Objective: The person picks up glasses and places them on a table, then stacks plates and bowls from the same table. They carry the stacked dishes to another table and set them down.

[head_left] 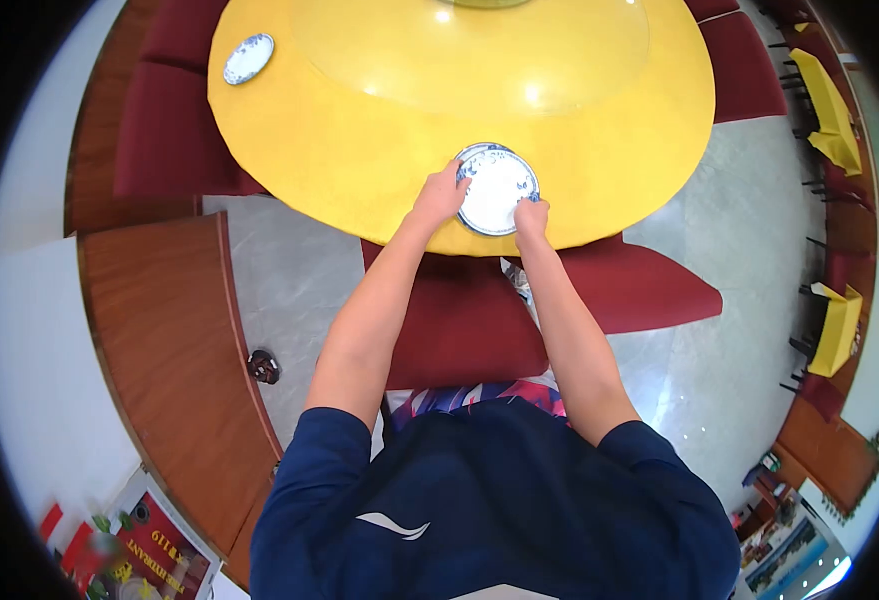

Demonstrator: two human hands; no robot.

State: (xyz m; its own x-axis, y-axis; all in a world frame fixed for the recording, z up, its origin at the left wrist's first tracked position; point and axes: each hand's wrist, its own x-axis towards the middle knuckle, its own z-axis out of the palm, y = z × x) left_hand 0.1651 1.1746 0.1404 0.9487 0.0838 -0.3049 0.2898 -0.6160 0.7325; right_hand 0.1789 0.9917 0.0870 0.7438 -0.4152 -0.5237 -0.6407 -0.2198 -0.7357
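Note:
White plates with blue floral rims lie stacked near the front edge of the round table, the lower rim peeking out at the far side. My left hand grips the stack at its left edge, thumb over the rim. On the lower right side, my right hand is closed on the rim of the plates. Yellow cloth covers the table beneath them. Another blue-patterned plate sits alone at the table's far left edge.
A clear glass turntable occupies the table's middle. Dark red chairs stand against the front edge, with more red seats at left. A brown wooden cabinet runs along the left; yellow-covered tables line the far right.

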